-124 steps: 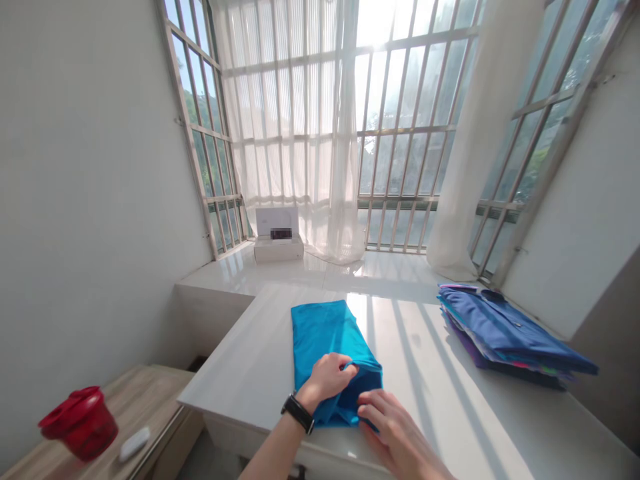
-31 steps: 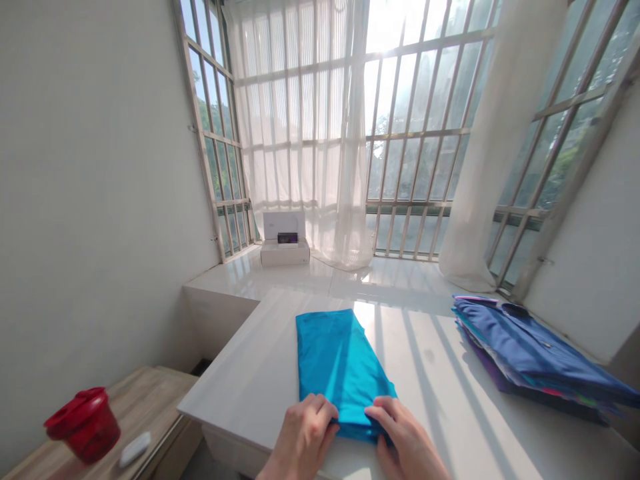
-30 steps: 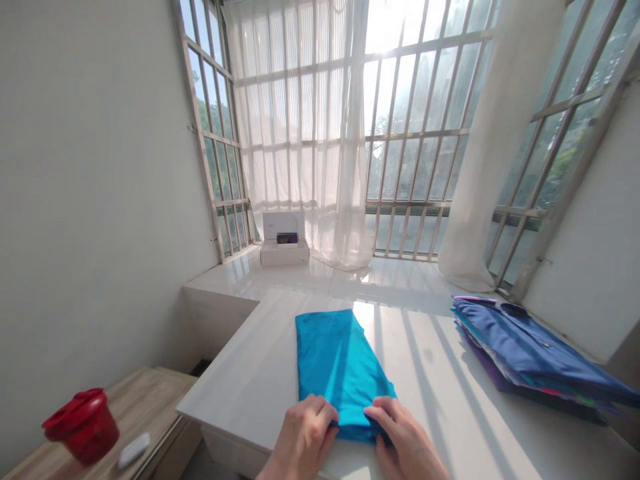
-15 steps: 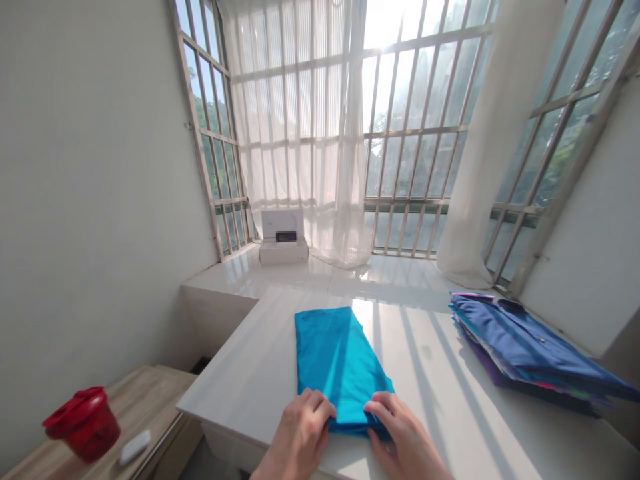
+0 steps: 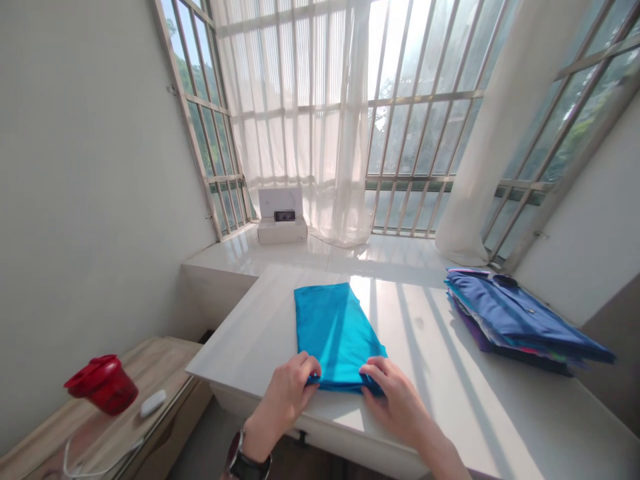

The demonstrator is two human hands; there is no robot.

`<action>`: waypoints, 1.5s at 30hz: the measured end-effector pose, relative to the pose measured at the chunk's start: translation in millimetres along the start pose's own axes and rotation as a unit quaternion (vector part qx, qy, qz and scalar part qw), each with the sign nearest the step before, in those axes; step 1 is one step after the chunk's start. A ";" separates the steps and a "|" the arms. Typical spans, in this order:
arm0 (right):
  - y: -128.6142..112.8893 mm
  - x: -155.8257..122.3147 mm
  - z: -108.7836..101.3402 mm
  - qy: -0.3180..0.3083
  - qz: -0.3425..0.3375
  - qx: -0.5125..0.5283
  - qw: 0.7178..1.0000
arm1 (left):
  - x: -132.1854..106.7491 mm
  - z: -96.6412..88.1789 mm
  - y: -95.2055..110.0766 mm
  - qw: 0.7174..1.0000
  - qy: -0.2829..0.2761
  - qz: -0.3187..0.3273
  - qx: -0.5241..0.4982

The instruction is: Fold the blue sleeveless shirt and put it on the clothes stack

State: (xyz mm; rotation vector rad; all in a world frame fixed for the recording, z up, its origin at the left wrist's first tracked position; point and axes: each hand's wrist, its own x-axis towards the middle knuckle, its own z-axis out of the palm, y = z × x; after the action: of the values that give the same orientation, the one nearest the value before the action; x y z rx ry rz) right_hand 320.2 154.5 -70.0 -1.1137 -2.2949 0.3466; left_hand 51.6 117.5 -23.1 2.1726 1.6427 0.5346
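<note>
A bright blue folded cloth (image 5: 333, 327), perhaps a garment, lies flat on the white table, its layers showing along the near edge. At the near left corner my left hand (image 5: 290, 387) pinches that edge between thumb and fingers. My right hand (image 5: 393, 393) grips the near right corner the same way, thumb below and fingers curled on top. A dark-strapped watch (image 5: 247, 460) is on my left wrist. The fingertips partly hide both near corners of the cloth.
A stack of folded clothes (image 5: 520, 320), dark blue on top, sits on the right of the white table (image 5: 240, 347). An open white box (image 5: 283, 230) stands on the window ledge. Lower left, a wooden cabinet (image 5: 165, 353) holds a red bucket (image 5: 107, 387) and a small white object (image 5: 153, 403).
The view has tilted downward, so the scene sits higher and the watch now shows. My left hand has shifted outward along the cloth's near edge, widening the gap between my hands.
</note>
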 end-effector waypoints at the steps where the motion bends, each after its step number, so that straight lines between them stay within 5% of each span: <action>1: -0.4 0.1 -0.4 0.002 0.001 0.005 1.000 | -2.7 -2.2 -4.7 1.000 -0.002 -0.001 -0.003; 5: 0.0 0.2 -0.6 0.008 0.002 0.014 1.000 | -16.0 -11.5 -17.1 1.000 0.015 -0.025 0.002; 9: 2.1 0.7 0.5 0.015 0.002 0.021 1.000 | -24.2 -18.3 -6.3 0.998 0.058 -0.011 -0.005; 16: 3.0 1.4 0.7 0.029 0.000 0.025 0.999 | -6.9 4.3 21.6 0.999 0.019 0.037 0.012; 25: 1.7 2.1 0.7 0.024 -0.006 -0.002 1.000 | 5.1 2.2 12.2 1.000 0.007 0.020 0.013; 35: -40.3 27.0 24.3 0.051 -0.093 -0.053 0.993 | 13.4 9.2 0.8 0.999 0.023 0.015 0.024; 45: -51.0 31.9 27.3 0.027 -0.121 -0.066 0.990 | 11.5 17.4 -5.9 0.995 0.071 -0.006 -0.066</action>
State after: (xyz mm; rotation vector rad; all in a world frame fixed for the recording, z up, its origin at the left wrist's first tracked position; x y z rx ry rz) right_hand 255.7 148.2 -57.1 -0.8809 -2.3998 0.0710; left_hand 58.3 129.1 -40.1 2.0694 1.6400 0.7882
